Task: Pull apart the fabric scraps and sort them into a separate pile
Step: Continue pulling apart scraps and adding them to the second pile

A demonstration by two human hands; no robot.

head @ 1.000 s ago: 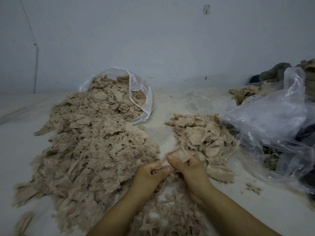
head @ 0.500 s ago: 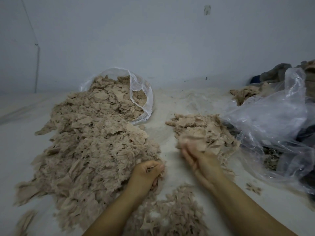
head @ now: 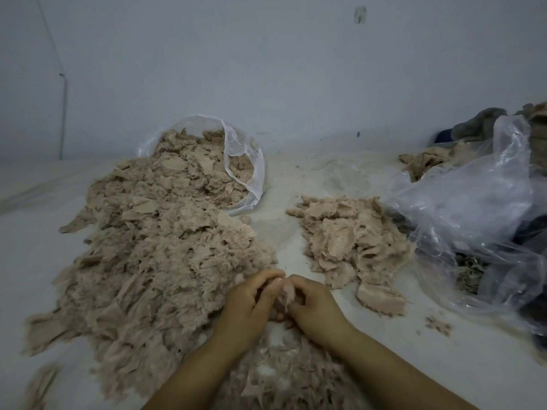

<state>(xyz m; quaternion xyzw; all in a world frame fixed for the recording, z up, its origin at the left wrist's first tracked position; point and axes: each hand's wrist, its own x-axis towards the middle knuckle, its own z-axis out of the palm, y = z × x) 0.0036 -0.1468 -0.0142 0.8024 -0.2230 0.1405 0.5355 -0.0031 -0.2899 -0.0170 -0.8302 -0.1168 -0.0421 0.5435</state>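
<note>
Both hands, the left hand (head: 248,297) and right hand (head: 312,301), pinched one fabric scrap (head: 286,292) between curled fingers, held between the large unsorted heap (head: 154,250) leftward and the sorted pile (head: 352,241) lying nearer the right hand.

Pale floor (head: 296,179): 2 scrap piles (head: 165,250), plastic bags (head: 473,208).

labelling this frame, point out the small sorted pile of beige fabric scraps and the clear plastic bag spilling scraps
small sorted pile of beige fabric scraps (head: 352,241), head view, pile centre
clear plastic bag spilling scraps (head: 236,149), head view, raised rim
</note>
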